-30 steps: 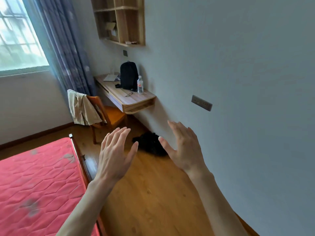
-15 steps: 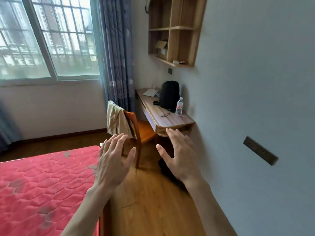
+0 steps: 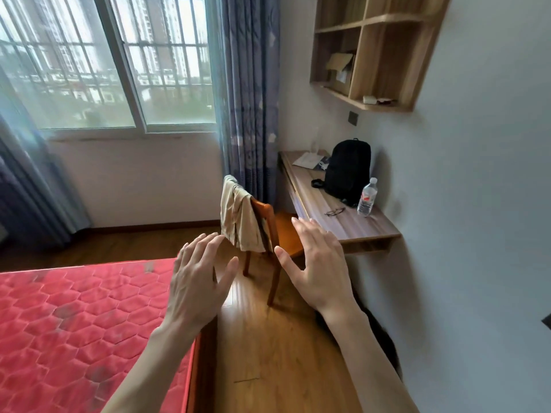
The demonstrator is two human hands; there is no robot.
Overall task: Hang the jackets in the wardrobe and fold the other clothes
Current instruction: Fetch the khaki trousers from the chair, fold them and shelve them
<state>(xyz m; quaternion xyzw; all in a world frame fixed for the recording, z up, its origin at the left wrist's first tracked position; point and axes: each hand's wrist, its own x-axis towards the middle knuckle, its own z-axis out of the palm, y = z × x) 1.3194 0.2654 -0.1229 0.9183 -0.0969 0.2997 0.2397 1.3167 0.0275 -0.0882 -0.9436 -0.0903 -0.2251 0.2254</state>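
both hands are raised palms-down with fingers straight and spread, holding nothing. the beige garment (image 3: 240,217) is draped over the back of the wooden chair (image 3: 268,234), hanging down with its long axis vertical. it lies beyond the fingertips, in the gap between the left hand (image 3: 195,283) and the right hand (image 3: 317,263), a little above them. its lower hem sits just past the left hand's fingertips, so the left looks slightly nearer, though depth is hard to judge. a dark heap (image 3: 384,341) lies on the floor by the wall, under the right forearm; what it is cannot be told.
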